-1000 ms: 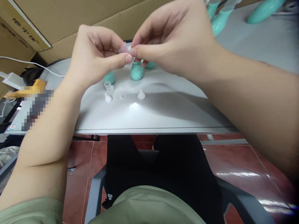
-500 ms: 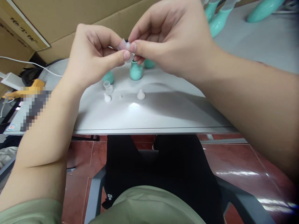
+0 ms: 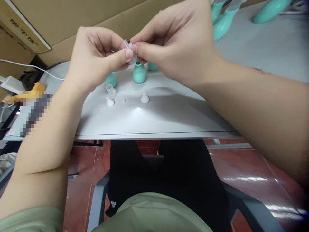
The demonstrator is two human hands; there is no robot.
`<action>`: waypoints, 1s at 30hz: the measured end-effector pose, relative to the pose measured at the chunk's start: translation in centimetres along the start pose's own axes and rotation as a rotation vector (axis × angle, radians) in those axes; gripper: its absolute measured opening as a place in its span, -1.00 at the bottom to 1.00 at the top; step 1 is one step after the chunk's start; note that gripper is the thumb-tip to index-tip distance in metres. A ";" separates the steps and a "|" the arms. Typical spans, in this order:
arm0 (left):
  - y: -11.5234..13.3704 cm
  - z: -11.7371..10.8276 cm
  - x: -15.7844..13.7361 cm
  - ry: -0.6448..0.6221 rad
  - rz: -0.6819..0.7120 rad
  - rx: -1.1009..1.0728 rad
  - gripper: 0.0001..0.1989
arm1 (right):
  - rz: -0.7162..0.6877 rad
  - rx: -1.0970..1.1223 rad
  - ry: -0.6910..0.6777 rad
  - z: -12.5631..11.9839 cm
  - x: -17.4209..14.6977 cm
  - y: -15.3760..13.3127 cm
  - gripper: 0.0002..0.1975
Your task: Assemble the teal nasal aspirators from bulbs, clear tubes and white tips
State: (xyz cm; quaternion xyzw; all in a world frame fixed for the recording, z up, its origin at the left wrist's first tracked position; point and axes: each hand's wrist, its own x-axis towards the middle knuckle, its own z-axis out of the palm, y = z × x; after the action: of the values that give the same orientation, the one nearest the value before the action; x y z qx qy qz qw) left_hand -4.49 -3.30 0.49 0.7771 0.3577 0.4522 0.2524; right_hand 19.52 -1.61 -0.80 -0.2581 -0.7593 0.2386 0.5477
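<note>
Translucent plastic cap (image 3: 126,44) is pinched between left hand (image 3: 96,56) and right hand (image 3: 173,48), each grip clenched on it, above the counter (image 3: 169,112). Against a second ago, it sits slightly higher and the fingertips have closed tighter; fitting appears under way.

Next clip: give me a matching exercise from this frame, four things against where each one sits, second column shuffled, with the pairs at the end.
Things:
1. small clear part
2. teal bulb
3. clear cup
4. cardboard box

Places:
A. stands behind the grey table, at the top of the view
B. pinched between the fingertips of the left hand and the right hand
C. on the table to the left, just above a small white nozzle
D. upright on the table, directly under the joined fingertips

Pairs: 1-B, 2-D, 3-C, 4-A
</note>
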 end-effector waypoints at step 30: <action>5.5 3.6 -0.3 -0.046 0.038 0.052 -0.21 | 0.082 -0.104 0.082 1.5 0.0 -0.9 -0.77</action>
State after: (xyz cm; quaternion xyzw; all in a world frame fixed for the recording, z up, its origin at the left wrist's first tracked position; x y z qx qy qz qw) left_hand 0.36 -7.19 2.59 0.8003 0.3484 0.4294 0.2318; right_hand 18.01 -2.35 -0.63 -0.3268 -0.7364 0.2103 0.5539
